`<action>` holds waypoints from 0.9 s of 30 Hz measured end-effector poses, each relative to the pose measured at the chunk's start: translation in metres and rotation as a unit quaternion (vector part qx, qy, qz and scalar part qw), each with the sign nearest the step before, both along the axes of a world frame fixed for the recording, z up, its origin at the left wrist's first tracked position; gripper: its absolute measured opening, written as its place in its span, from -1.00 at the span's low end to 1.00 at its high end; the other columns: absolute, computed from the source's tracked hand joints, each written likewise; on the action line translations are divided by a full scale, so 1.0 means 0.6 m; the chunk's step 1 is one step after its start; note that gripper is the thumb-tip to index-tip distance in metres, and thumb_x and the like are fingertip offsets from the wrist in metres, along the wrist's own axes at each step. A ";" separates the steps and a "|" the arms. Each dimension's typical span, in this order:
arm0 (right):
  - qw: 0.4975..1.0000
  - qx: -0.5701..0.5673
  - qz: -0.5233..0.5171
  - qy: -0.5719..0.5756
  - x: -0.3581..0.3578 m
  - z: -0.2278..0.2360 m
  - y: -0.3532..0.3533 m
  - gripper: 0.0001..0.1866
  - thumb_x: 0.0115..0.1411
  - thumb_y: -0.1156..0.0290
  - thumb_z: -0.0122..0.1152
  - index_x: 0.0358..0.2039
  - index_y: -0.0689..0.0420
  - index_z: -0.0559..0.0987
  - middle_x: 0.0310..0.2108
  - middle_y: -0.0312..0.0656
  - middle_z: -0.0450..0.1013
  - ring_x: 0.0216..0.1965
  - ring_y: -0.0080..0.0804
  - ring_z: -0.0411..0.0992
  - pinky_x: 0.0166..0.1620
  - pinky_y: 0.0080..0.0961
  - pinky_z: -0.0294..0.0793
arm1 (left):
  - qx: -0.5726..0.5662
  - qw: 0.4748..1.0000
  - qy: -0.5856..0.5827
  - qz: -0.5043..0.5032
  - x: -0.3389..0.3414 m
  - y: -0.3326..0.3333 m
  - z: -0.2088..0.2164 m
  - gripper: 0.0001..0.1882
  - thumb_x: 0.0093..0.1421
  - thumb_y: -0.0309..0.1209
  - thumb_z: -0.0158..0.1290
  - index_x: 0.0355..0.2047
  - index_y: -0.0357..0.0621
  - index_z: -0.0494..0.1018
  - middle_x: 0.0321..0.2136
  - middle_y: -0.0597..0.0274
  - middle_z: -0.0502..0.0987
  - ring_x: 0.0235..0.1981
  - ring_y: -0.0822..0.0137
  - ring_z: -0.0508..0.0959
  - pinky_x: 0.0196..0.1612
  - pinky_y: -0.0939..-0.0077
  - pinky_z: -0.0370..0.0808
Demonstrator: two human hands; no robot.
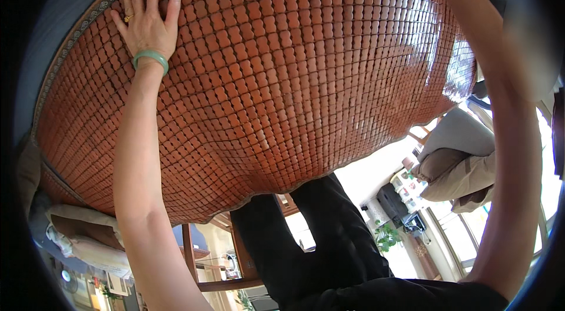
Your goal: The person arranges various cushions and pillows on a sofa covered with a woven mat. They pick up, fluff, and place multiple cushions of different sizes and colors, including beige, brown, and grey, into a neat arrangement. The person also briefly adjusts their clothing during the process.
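The likeliest trouble, in my judgement, is the tiled mat (282, 63) creeping out of line; its near edge hangs loose and wavy just above the black trousers (338, 217), so a knee brushing it or a pull from one side could drag the sheet toward the near side; the shallow folds at the near middle could set into ridges if only the far left were pressed; the smooth tiles, glossy at the right, might also let a palm slip under a hard push.

The left hand (147, 28) lies palm down on the far left part of the mat, fingers straight and spread apart, thumb held out to the right; it grips nothing, and its fingertips reach close to the patterned border (105, 2); a green bangle (152, 60) sits around the wrist; grey-blue fabric (65, 10) lies beyond that border. The right arm (512, 99) stretches along the right toward the far side; its hand is outside the view, so I cannot tell whether it is apart or clamped; a grey cushion (462, 134) is beyond the mat's right near edge.
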State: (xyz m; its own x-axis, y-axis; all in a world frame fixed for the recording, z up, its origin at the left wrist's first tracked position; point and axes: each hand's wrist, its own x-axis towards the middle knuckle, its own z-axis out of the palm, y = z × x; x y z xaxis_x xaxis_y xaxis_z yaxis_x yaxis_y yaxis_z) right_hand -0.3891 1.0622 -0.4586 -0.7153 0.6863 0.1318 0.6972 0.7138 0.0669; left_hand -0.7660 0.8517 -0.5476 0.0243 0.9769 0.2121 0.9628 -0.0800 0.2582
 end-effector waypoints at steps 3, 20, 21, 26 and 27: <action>0.990 -0.036 -0.105 -0.089 -0.028 0.001 0.018 -0.72 0.29 0.25 -0.05 -0.36 0.15 0.54 -0.53 -0.01 0.48 -0.54 0.01 0.44 -0.51 -0.11 0.42 | 0.010 1.000 -0.008 0.009 0.005 -0.006 0.002 -0.40 0.29 0.23 -0.43 0.32 0.55 -0.03 0.35 0.29 -0.03 0.38 0.19 -0.07 0.33 -0.16 -0.29; 0.983 -0.058 -0.174 0.011 0.115 -0.066 -0.216 -0.37 0.30 -0.09 -0.17 0.31 -0.11 0.14 0.37 -0.30 -0.03 0.39 -0.35 -0.14 0.33 -0.12 -0.22 | -0.036 0.999 0.016 0.027 0.024 0.012 0.016 -0.41 0.33 0.13 -0.41 0.34 0.39 -0.02 0.35 0.23 -0.03 0.38 0.17 -0.10 0.34 -0.07 -0.40; 0.982 -0.051 -0.181 0.016 0.108 -0.072 -0.217 -0.38 0.31 -0.08 -0.18 0.30 -0.10 0.16 0.36 -0.29 -0.01 0.39 -0.35 -0.13 0.33 -0.12 -0.21 | -0.035 0.999 0.014 0.025 0.023 0.013 0.017 -0.41 0.34 0.12 -0.42 0.34 0.37 -0.01 0.35 0.21 -0.03 0.38 0.17 -0.09 0.34 -0.07 -0.40; 0.981 -0.064 -0.183 0.016 0.111 -0.073 -0.218 -0.38 0.28 -0.05 -0.14 0.29 -0.06 0.19 0.35 -0.29 0.01 0.39 -0.32 -0.14 0.33 -0.09 -0.24 | -0.062 0.998 0.014 0.021 0.026 0.012 0.031 -0.40 0.33 0.15 -0.40 0.34 0.39 -0.04 0.36 0.21 -0.07 0.39 0.17 -0.13 0.34 -0.06 -0.38; 0.980 -0.070 -0.188 0.009 0.111 -0.071 -0.216 -0.37 0.29 -0.06 -0.17 0.30 -0.06 0.17 0.36 -0.29 -0.01 0.39 -0.31 -0.17 0.34 -0.09 -0.26 | -0.074 0.997 0.022 0.023 0.025 0.014 0.037 -0.40 0.33 0.15 -0.41 0.34 0.38 -0.04 0.37 0.21 -0.08 0.39 0.17 -0.13 0.34 -0.07 -0.37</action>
